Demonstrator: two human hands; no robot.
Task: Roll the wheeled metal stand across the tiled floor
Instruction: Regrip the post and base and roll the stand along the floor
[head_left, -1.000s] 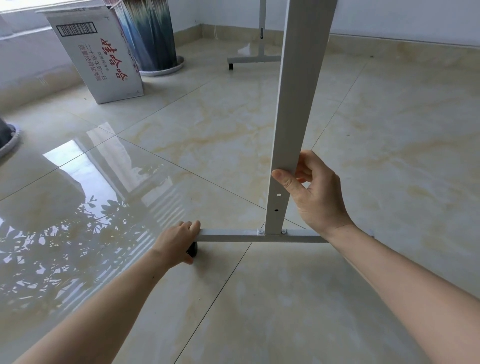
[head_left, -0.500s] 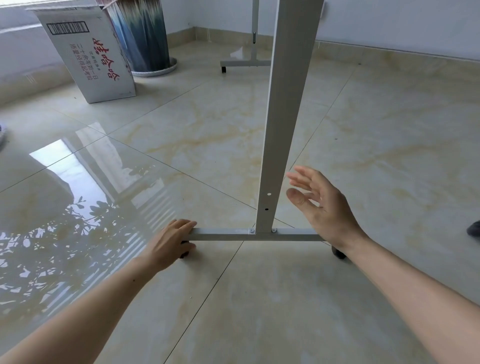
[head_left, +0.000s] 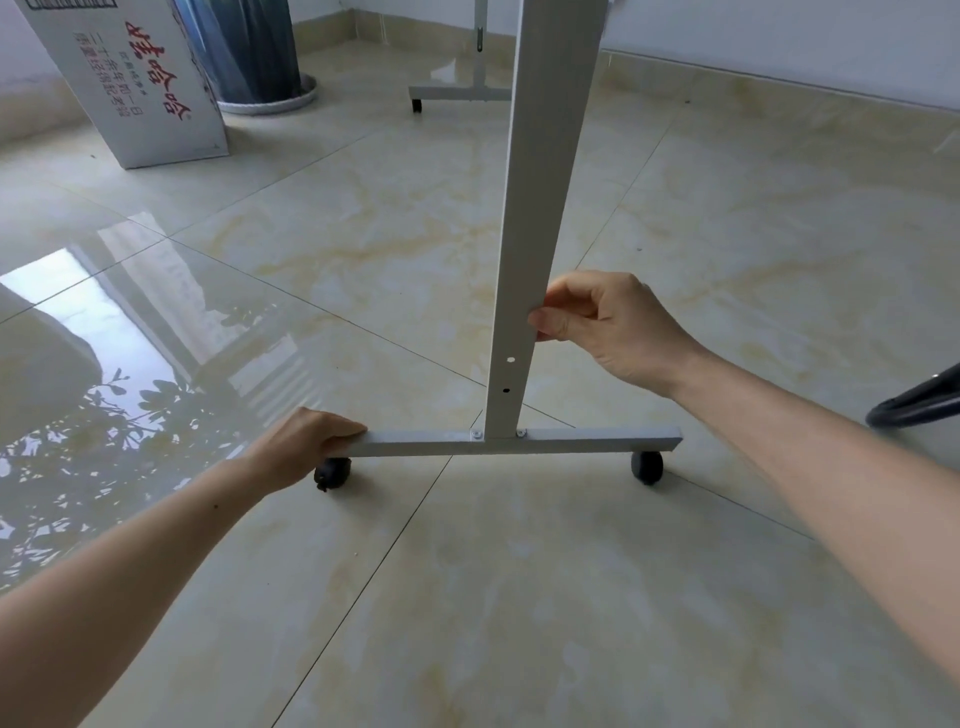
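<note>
Two hands on the white wheeled stand

Two bare hands hold the white metal stand with a tall flat post and a low crossbar (head_left: 524, 444), which stands upright on the glossy beige marble-pattern tiled floor (head_left: 519, 597), about in the middle of the view. The left hand (head_left: 306, 447) is closed over the left end of the crossbar, just above the left black caster wheel (head_left: 332, 474). The right hand (head_left: 613, 325) pinches the right edge of the post between thumb and curled fingers, a narrow grip, a little above two small holes in the post. The right black caster wheel (head_left: 647, 466) sits under the right end of the crossbar and touches the floor.

Containers: a white cardboard box with red printed characters (head_left: 135, 83) stands near the far left edge of the floor; its top is out of view, so I cannot tell what it holds. Just beside it is a dark round pot on a pale saucer (head_left: 260, 57); its content is also cut off. A second white wheeled base (head_left: 457, 93) stands by the far wall. A black curved object (head_left: 914, 405) shows at the right edge.

Half a second ago the right hand was open beside the post, not touching it; now it grips the post. The left hand has stayed on the crossbar end. The right wheel was hidden behind the wrist then and is fully visible now.
</note>
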